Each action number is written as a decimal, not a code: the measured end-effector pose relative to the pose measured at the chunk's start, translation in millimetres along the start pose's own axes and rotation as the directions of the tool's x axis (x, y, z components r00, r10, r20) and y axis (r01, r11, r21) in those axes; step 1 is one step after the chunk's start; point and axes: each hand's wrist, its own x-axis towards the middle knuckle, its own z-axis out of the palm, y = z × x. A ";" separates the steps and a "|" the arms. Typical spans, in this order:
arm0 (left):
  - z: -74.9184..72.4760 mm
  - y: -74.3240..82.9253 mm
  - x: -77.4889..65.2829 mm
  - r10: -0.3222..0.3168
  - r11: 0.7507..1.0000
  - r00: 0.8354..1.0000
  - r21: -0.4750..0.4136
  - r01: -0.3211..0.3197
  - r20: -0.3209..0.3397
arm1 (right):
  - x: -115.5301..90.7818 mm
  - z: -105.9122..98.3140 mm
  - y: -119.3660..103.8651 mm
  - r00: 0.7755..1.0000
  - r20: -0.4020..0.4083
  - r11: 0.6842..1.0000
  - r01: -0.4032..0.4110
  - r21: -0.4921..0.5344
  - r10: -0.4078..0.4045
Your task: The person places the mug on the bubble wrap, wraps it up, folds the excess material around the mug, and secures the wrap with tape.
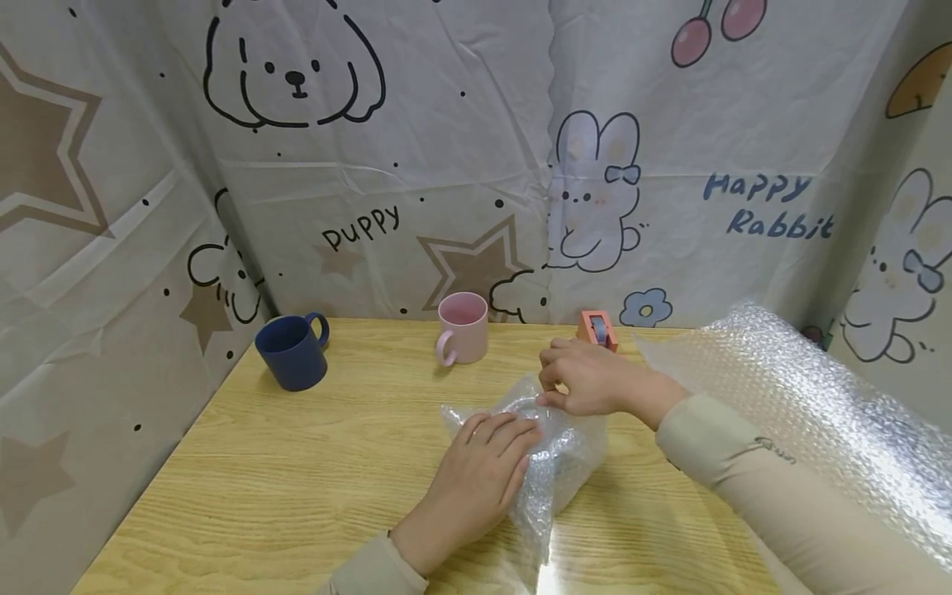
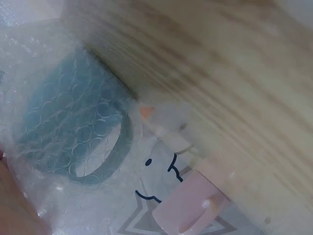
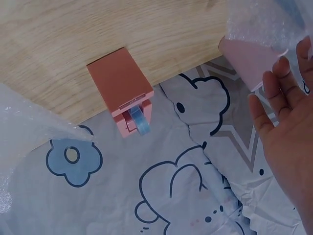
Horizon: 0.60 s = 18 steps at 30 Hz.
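Note:
A sheet of bubble wrap (image 1: pixel 554 471) covers a teal mug (image 2: pixel 68 115) on the table; the mug's handle shows through the clear film in the left wrist view. My left hand (image 1: pixel 476 471) rests on the near left side of the bundle, fingers extended over the plastic. At the top of the bundle, my right hand (image 1: pixel 587 376) pinches the wrap between thumb and bent index finger. The right wrist view shows this hand (image 3: pixel 288 107) with its other fingers loosely bent; the thumb is hidden there.
Behind the bundle stand a pink mug (image 1: pixel 464 330) and a coral tape dispenser (image 1: pixel 597 329). A dark blue mug (image 1: pixel 292 354) sits tilted-looking at the far left. A large bubble wrap roll (image 1: pixel 818 397) lies along the right side. Patterned cloth (image 1: pixel 446 165) hangs behind the wooden table (image 1: pixel 297 479).

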 end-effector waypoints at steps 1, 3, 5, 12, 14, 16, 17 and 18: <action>0.1 0.1 -0.1 0.000 1.000 1.000 -0.005 0.000 -0.004 | 0.1 -1.2 0.9 1.000 0.012 1.000 -0.006 0.008 0.006; -0.1 0.3 0.1 -0.001 1.000 1.000 -0.014 0.001 -0.011 | 0.6 -4.5 2.7 0.999 0.034 0.999 -0.019 0.029 0.018; -0.1 0.3 0.2 -0.003 1.000 1.000 -0.022 0.003 -0.014 | 1.0 -8.6 5.2 0.998 0.047 0.998 -0.033 0.046 0.031; 1.8 -0.4 -0.3 0.006 1.000 1.000 -0.024 -0.007 -0.027 | 0.4 -15.3 14.7 0.989 0.113 0.977 -0.118 0.177 0.099; 2.1 -0.3 -0.4 0.005 1.000 1.000 -0.025 -0.005 -0.029 | 0.4 -13.0 16.6 0.987 0.127 0.967 -0.122 0.223 0.096; 1.9 -0.2 -0.5 0.002 1.000 1.000 -0.026 -0.003 -0.028 | 0.3 -10.5 17.7 0.985 0.138 0.956 -0.139 0.258 0.106; 1.7 -0.1 -0.5 0.001 1.000 1.000 -0.026 -0.002 -0.026 | 0.3 -9.2 18.1 0.983 0.145 0.950 -0.151 0.274 0.114; 1.5 0.1 -0.6 0.000 1.000 1.000 -0.025 -0.001 -0.023 | 0.3 -7.9 18.7 0.982 0.148 0.945 -0.159 0.284 0.121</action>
